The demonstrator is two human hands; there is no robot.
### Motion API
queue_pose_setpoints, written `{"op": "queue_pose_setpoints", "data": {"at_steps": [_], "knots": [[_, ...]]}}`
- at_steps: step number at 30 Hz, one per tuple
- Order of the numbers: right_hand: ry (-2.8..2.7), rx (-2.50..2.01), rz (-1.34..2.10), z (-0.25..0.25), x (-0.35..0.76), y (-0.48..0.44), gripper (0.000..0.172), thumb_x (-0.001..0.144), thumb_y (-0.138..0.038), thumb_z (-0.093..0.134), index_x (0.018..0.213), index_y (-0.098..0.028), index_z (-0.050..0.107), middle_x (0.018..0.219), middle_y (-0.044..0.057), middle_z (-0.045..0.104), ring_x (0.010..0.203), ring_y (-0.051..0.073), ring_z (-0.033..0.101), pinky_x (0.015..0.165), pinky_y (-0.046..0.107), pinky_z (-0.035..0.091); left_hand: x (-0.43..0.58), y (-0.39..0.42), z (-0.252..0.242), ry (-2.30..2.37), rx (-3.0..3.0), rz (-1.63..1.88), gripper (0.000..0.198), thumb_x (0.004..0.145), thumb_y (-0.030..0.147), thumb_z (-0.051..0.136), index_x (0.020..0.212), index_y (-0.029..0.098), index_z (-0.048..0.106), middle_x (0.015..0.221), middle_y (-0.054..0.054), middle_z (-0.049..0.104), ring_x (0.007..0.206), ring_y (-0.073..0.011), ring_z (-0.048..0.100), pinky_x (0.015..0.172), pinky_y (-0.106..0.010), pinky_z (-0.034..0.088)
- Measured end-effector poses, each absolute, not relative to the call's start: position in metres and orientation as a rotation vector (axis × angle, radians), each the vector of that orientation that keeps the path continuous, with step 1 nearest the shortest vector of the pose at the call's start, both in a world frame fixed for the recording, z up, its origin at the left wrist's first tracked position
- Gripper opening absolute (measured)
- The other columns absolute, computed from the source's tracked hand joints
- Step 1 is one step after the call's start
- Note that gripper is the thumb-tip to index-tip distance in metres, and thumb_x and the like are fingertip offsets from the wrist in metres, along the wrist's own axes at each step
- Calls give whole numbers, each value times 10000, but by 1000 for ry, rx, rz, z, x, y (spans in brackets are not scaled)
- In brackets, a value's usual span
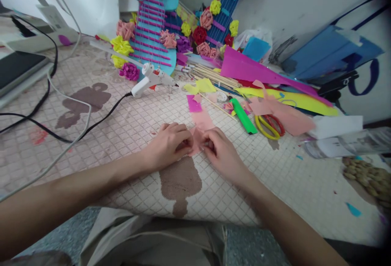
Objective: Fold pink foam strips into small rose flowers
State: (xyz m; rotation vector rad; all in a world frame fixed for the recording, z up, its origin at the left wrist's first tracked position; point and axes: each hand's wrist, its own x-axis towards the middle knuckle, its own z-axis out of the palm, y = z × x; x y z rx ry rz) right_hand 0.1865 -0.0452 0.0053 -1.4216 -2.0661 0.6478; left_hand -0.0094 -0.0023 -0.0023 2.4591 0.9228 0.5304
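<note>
Pinched between the fingertips of both hands is a small piece of salmon-pink paper [197, 139], held low over the worktop [299, 176], midway along its near edge and a little way in. Left hand [174, 141] and right hand [218, 150] face each other with curled fingers, only a narrow gap between them. Just beyond, toward the far edge, lie a pink strip [203, 118] and a magenta square [194, 104]. Between the hands and the near edge spreads a brown stain [181, 178].

Farther in on the left side rests a white glue gun [149, 80], its nozzle pointing right; its black cord [117, 103] runs off toward the left edge. On the right side, a green-handled tool [243, 115] lies near scissors [269, 125] with yellow and red handles, and a larger salmon sheet [287, 115] sits just past them. Wooden sticks [210, 75] and a magenta sheet [244, 68] fill the far edge. Behind the glue gun, a light-blue panel [152, 34] with purple bars leans upright, paper flowers [122, 46] around it.
</note>
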Motion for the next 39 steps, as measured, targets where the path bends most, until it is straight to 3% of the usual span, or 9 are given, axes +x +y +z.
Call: {"op": "queue_pose_setpoints", "data": {"at_steps": [9,14,22,29,39], "knots": [[-1866,-1455,492,3,198,-38,176,818,-81,475,927,-216,510,881,28,572,790,165,563,696,313,458,-12,2,-1,1035,2280,870,46,847,144,524,861,149,567,853,-45,583,803,-167,535,695,-293,417],[-2019,-1446,384,-2,196,-31,149,835,-89,469,863,-211,549,887,49,585,868,193,570,732,330,456,-9,11,-5,1153,2385,734,97,885,212,504,884,156,584,903,-61,592,854,-196,545,726,-330,414],[-2049,-1586,367,-5,185,-29,45,832,-205,541,875,-219,538,922,48,592,814,192,594,686,328,456,-2,11,-5,1259,2463,646,79,837,230,561,844,157,590,943,-74,587,905,-240,557,739,-367,395],[-1814,-1492,756,0,184,-30,150,785,-147,546,847,-229,438,750,-36,570,603,117,542,563,257,413,-1,12,0,1084,2212,779,44,768,110,574,779,153,571,761,-17,610,731,-152,559,657,-276,419],[-1800,-1401,878,3,196,-31,132,792,-102,489,855,-217,503,742,-34,559,647,115,538,595,248,406,-10,10,8,982,2179,965,29,806,134,554,812,156,573,777,-10,610,727,-125,569,663,-247,450]]}}
